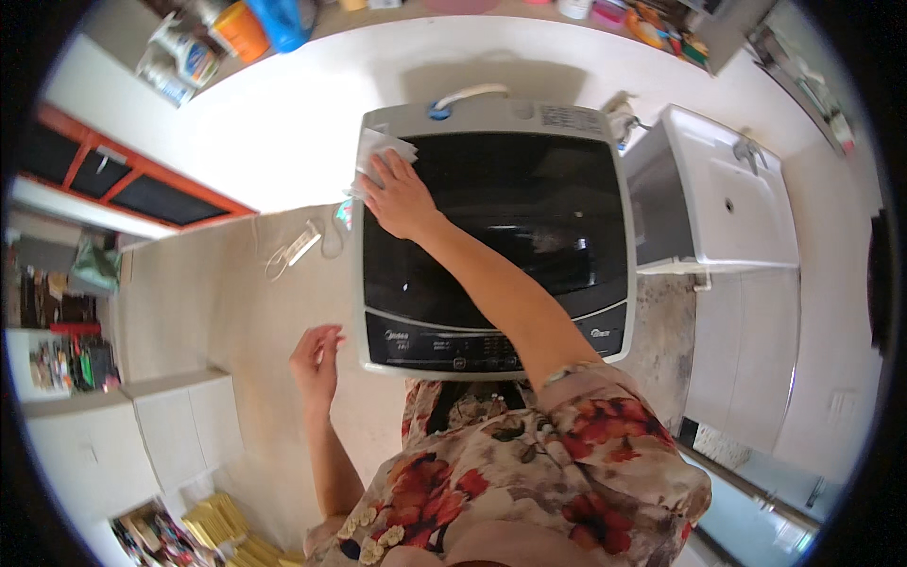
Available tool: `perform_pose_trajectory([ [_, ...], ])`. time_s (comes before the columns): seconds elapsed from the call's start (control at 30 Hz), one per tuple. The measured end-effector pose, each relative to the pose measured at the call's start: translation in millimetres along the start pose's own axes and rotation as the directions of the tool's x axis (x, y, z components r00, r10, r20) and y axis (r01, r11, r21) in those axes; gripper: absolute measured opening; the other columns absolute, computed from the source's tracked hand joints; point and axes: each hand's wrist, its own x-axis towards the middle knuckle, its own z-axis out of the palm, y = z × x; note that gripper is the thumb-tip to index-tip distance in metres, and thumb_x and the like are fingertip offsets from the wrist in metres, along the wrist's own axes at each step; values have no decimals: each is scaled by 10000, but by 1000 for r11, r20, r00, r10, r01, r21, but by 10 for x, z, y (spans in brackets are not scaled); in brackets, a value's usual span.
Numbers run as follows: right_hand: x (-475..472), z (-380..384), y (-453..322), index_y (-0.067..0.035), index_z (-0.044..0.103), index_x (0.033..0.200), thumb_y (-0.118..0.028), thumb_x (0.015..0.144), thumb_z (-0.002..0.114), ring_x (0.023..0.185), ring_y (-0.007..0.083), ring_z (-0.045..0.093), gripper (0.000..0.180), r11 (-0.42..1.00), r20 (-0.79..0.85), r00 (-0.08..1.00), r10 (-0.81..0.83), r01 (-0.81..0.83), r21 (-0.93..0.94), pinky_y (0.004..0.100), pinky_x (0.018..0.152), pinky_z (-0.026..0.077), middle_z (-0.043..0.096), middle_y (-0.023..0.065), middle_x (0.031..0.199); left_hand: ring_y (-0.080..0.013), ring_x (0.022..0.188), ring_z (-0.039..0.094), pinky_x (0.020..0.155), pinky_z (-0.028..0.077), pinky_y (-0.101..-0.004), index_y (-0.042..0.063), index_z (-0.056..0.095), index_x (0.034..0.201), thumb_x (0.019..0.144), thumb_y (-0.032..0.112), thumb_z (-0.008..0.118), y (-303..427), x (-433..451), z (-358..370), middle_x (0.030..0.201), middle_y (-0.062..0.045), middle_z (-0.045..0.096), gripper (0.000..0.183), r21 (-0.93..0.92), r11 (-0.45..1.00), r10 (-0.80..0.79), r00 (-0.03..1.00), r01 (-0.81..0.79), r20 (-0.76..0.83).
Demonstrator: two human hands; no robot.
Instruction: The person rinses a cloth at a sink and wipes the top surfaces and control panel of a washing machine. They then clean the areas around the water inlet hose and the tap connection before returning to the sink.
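Observation:
A top-loading Midea washing machine [510, 184] with a dark glossy lid and a light grey rim stands right before me. My right hand [398, 195] lies at the lid's far left corner, fingers spread over a pale thin cloth or wipe [375, 152] and pressing it on the rim. Part of the cloth is under the fingers. My left hand [317, 361] is raised beside the machine's near left corner, fingers curled loosely, with nothing visible in it. A white hose [471, 93] curves from a blue fitting at the machine's back.
To the right stands a white sink [751, 205] with a tap. A white power strip [305, 244] with its cord lies on the floor at left. Spray bottles [188, 57] and other containers line a shelf behind. White cabinets [170, 432] stand at lower left.

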Motion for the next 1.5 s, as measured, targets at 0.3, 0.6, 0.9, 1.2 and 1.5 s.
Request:
perform_pose_trajectory([
  [0.3,-855,-965,1460,-54,488,1425,-370,1011,458,1406,442,341,522,855,4,953,302,-268,-444,511,1185,234,446,250,1469,-124,843,678,705,508,-246,-3,670,1052,1011,180,597,-50,136,-40,962,-51,702,202,38,996,-86,996,86,-8],
  [0.6,-1315,-1366,2390,-14,533,1375,-336,1011,434,1372,420,382,496,611,-82,740,668,-608,-507,507,1177,244,476,235,1434,-127,834,672,725,515,-252,-15,667,1049,1006,159,598,84,160,98,954,-50,699,192,60,998,-40,998,38,42],
  [0.9,-28,-263,217,-67,578,1298,-257,922,574,1421,382,342,422,984,81,989,-120,108,144,510,1203,223,477,200,1436,-125,829,670,709,514,-254,-15,673,1041,1012,184,594,30,83,128,948,-53,697,215,48,998,-44,999,42,31],
  [1.2,-1162,-1049,2118,-36,507,1391,-443,991,484,1399,408,366,572,819,-104,946,307,-318,-477,519,1160,283,467,242,1447,-120,834,667,722,512,-248,-10,673,1036,1011,176,592,27,27,209,963,-51,697,204,67,997,-51,998,48,45],
  [1.5,-2560,-1994,3183,-7,585,1240,-320,983,569,890,301,709,405,332,191,477,858,-798,504,409,774,584,716,149,1048,-119,846,668,735,505,-242,-6,673,1044,1008,149,594,254,192,435,954,-47,691,178,48,999,17,992,-23,122],
])
